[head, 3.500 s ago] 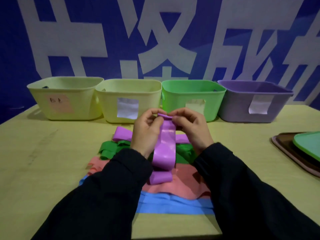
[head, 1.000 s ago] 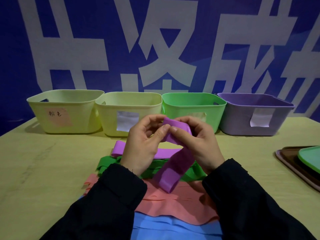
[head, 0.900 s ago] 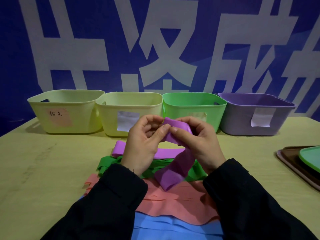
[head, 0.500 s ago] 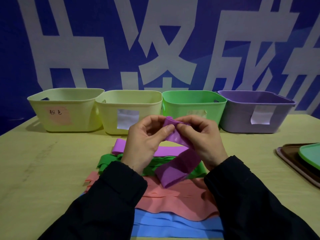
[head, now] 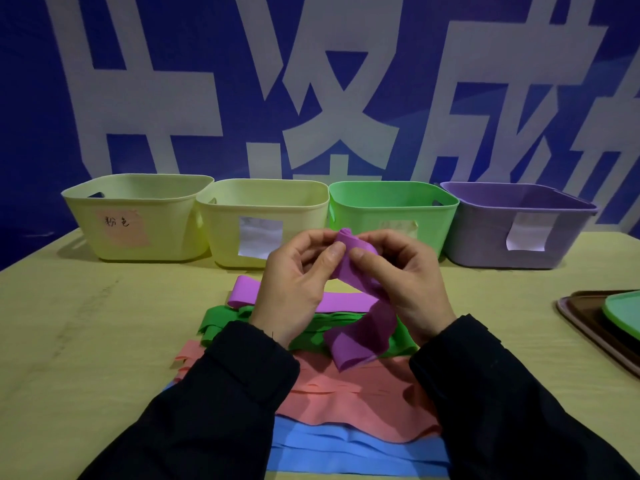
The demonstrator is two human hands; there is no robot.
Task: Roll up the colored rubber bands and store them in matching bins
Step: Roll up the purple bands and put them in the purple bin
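Rolling underway at frame centre: left hand (head: 294, 289) and right hand (head: 408, 285) pinched the half-wound purple band (head: 360, 313), tail hanging; purple bin (head: 485, 244) unfilled; green, pink, blue bands unrolled on table (head: 86, 341).

purple band (head: 360, 336) | green bin (head: 391, 216) | purple bin (head: 485, 233) | blk sleeves (head: 221, 396)

Four bins (head: 263, 223) stand in a row behind the bands (head: 349, 393) on the table (head: 86, 341).

head cam | faces forward-down | close over hands (head: 349, 289) | bins (head: 391, 216) beyond
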